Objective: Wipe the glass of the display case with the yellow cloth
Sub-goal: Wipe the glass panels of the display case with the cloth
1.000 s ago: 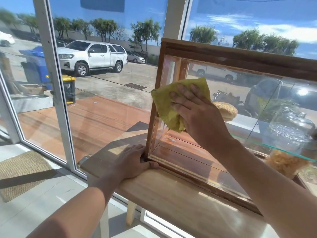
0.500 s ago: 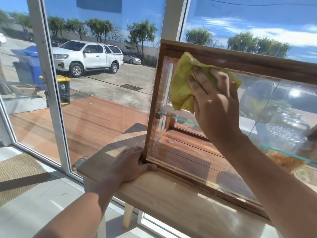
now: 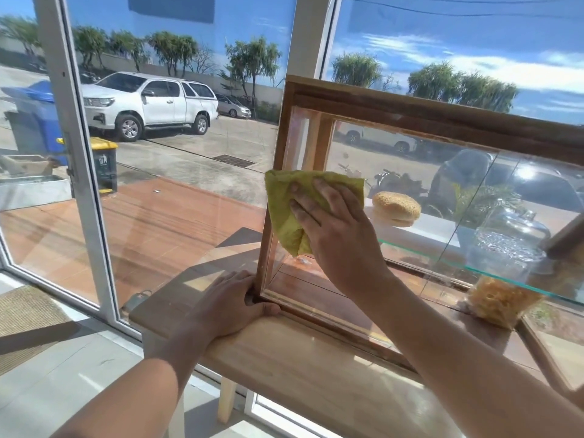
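Observation:
The wooden display case (image 3: 442,118) stands on a wooden table (image 3: 300,368) by the window. Its front glass (image 3: 395,172) faces me. My right hand (image 3: 338,229) presses the yellow cloth (image 3: 281,200) flat against the left part of the glass at mid height, fingers spread on the cloth. A bunch of cloth hangs below my palm. My left hand (image 3: 227,305) rests on the tabletop against the case's lower left corner, thumb lying along the bottom frame.
Inside the case a bun (image 3: 396,208) and a lidded glass jar (image 3: 505,245) sit on a glass shelf (image 3: 442,257), with a bag of yellow food (image 3: 502,301) below. A white window frame (image 3: 79,153) stands to the left; cars are parked outside.
My right hand went from mid height up to the top left of the glass and has come back down to mid height with the cloth. My left hand stayed at the corner.

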